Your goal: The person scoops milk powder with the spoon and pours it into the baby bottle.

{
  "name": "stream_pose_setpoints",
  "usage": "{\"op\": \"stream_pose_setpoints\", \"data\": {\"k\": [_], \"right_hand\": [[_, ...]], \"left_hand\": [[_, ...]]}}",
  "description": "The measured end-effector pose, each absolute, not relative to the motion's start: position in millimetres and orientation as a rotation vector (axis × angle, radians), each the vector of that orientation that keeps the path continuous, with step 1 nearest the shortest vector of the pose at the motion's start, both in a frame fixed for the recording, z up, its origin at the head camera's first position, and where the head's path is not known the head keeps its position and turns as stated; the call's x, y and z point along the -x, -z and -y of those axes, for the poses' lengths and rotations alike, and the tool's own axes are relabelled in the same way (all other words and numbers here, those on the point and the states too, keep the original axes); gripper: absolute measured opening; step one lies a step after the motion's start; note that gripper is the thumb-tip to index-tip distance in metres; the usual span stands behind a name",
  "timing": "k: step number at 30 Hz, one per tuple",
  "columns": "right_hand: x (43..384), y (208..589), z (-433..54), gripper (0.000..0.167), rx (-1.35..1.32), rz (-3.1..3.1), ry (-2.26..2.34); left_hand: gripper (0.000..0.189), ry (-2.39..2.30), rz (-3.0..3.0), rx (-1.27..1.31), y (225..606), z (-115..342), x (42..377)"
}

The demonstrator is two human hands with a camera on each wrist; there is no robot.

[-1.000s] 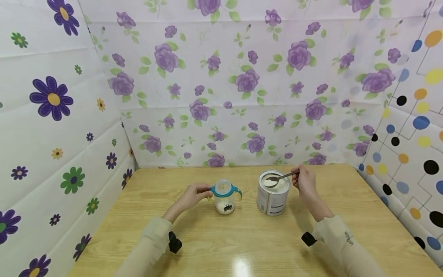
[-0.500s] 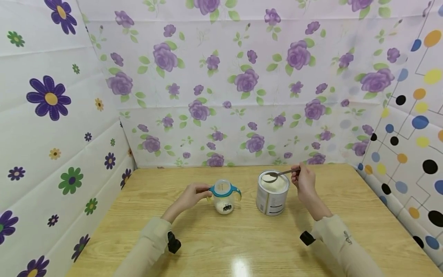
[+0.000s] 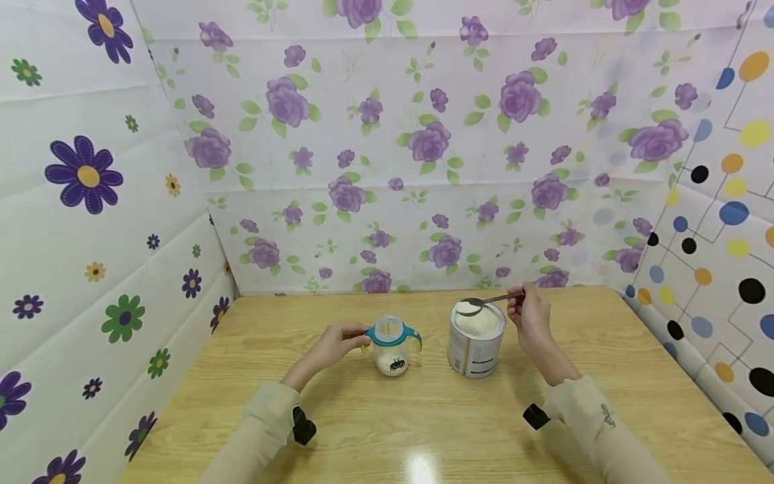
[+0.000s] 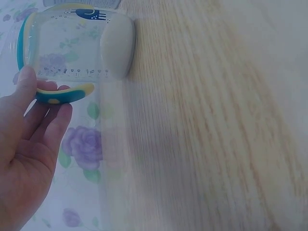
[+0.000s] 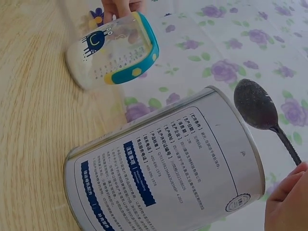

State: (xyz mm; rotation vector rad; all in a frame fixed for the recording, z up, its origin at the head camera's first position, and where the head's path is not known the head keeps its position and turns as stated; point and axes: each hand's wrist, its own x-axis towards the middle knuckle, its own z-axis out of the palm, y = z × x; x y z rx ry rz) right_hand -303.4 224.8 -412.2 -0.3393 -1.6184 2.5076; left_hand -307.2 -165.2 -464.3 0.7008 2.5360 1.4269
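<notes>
My left hand (image 3: 334,344) pinches one handle (image 4: 67,95) of a clear baby bottle (image 3: 387,357). The bottle stands upright on the table, with a blue-and-yellow collar, an open top, a printed animal and a layer of pale powder at its base. Right of it is an open silver milk powder can (image 3: 474,356), filled with cream-coloured powder (image 3: 480,324). My right hand (image 3: 533,317) holds a dark metal spoon (image 3: 497,298) by its handle end. Its bowl, heaped with powder, hangs over the can's far left rim; the right wrist view shows the bowl's underside (image 5: 255,103).
The wooden table (image 3: 375,430) ends at a flowered cloth wall (image 3: 387,222) behind. Patterned cloth walls flank it on both sides. A black wrist device (image 3: 304,425) sits at the left cuff, another (image 3: 536,417) at the right.
The spoon with its powder has risen a little from inside the can toward its far left rim. My left hand and the bottle have stayed in place.
</notes>
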Motion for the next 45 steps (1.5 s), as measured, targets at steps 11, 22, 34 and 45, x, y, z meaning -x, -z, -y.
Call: {"op": "stream_pose_setpoints", "data": {"k": [11, 22, 34, 45], "right_hand": [[304, 409, -219, 0.046, 0.285, 1.579, -2.548], [306, 403, -213, 0.043, 0.290, 1.490, -2.637], [304, 393, -203, 0.045, 0.201, 1.493, -2.664], [302, 390, -199, 0.043, 0.167, 1.481, -2.692]], "left_hand": [[0.028, -1.424, -2.541, -0.727, 465, 165, 308], [0.027, -1.426, -2.543, -0.719, 464, 163, 307], [0.026, -1.441, -2.540, -0.717, 466, 164, 309], [0.025, -1.439, -2.542, -0.703, 465, 164, 309]]}}
